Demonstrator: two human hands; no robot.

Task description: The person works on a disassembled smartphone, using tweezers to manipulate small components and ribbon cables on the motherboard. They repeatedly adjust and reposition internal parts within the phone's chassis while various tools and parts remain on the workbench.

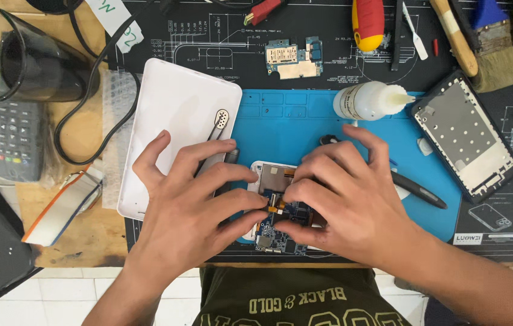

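Note:
An opened white phone (275, 181) with its blue circuit board (280, 232) exposed lies on the blue repair mat (292, 124). My left hand (193, 202) rests on the phone's left side, fingers spread, fingertips touching the board near an orange flex cable (277, 207). My right hand (344, 202) covers the phone's right side, its fingertips pressing at the same spot. Metal tweezers (217, 130) lie under my left fingers, partly on a white tablet-like panel (175, 130). Neither hand grips a tool that I can see.
A white glue bottle (368, 99) lies above the mat. A phone frame (468, 136) sits at right, a black pen tool (419, 190) beside my right hand. A small circuit board (294, 58), a red-yellow screwdriver (368, 23) and a brush (489, 45) lie at the back. A remote (19, 140) and dark glass (24, 60) stand left.

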